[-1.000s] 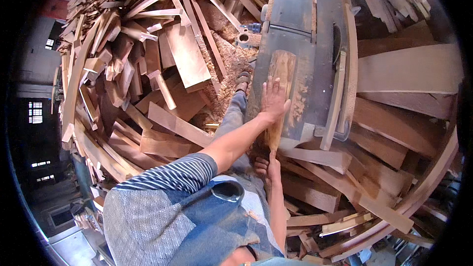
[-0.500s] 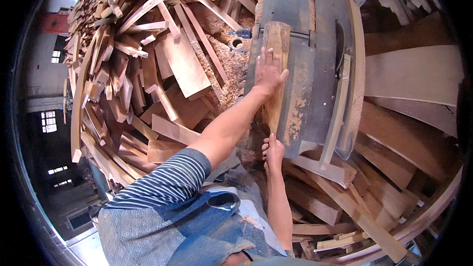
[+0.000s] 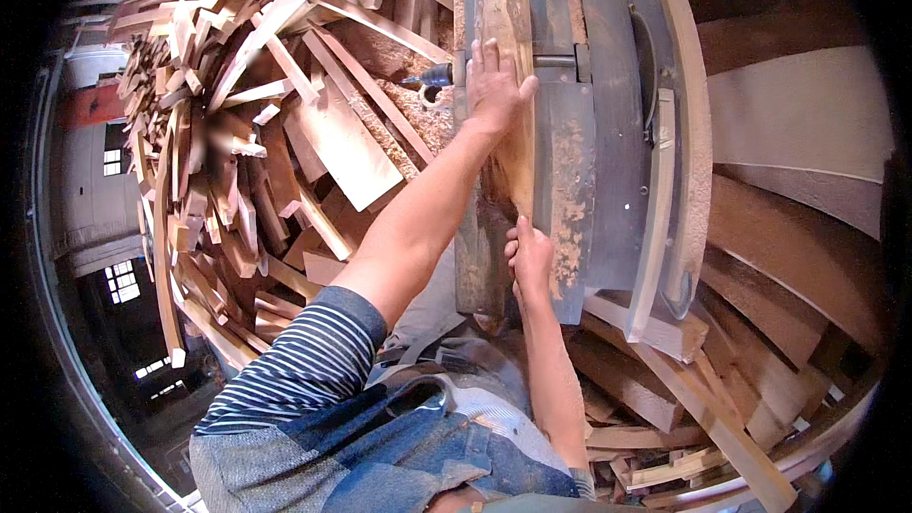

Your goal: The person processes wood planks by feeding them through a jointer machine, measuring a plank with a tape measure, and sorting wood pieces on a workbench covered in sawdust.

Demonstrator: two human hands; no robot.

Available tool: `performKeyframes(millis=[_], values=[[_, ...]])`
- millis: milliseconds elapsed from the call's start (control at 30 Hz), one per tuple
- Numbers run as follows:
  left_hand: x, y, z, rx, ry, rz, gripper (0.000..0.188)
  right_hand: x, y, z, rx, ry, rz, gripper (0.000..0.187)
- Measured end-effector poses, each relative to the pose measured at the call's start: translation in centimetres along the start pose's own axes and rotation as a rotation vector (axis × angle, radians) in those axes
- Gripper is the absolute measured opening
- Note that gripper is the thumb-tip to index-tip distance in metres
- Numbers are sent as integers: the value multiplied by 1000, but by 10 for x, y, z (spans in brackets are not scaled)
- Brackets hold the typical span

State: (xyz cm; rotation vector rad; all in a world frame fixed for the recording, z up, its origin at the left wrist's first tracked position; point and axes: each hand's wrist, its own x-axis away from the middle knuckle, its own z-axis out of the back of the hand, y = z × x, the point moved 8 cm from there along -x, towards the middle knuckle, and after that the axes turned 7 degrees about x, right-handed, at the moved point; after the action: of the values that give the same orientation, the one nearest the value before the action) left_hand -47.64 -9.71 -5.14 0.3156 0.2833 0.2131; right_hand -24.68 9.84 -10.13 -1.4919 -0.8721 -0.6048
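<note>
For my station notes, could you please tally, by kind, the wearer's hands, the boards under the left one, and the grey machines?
Hands: 2 (left hand, right hand)
Board: 1
Machine: 1
Total: 4

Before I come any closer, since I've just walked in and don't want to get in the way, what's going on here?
A person has both hands on a tapered piece of wood, lying on what looks like a jointer. The left hand rests flat on top; the right hand is closed at the narrow near end. The far end reaches past the crosswise slot. Loose wood pieces are heaped to the left.
</note>
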Motion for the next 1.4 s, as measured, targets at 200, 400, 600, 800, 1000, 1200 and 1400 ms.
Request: performKeyframes(millis=[200, 400, 600, 800, 1000, 1200, 1400], values=[[-40, -6, -16, 7, -82, 29, 75, -24, -25, -11, -52, 15, -16, 44], [-72, -10, -19, 28, -64, 28, 74, -47, -51, -21, -57, 34, 28, 43], [-106, -21, -28, 51, -27, 10, 73, -64, -80, -30, -48, 12, 11, 45], [-146, -27, -33, 47, -1, -19, 72, -89, -112, -39, -29, 27, 58, 48], [-183, -35, -39, 56, 10, -28, 70, -62, -64, 10, 291, 152, 312, 46], [-214, -45, -52, 61, 24, -55, 72, 26, 8, 79, 828, 490, 533, 34], [-230, -21, -16, 168, -57, 35, 82, 38, 6, 70, 1079, 543, 698, 32]])
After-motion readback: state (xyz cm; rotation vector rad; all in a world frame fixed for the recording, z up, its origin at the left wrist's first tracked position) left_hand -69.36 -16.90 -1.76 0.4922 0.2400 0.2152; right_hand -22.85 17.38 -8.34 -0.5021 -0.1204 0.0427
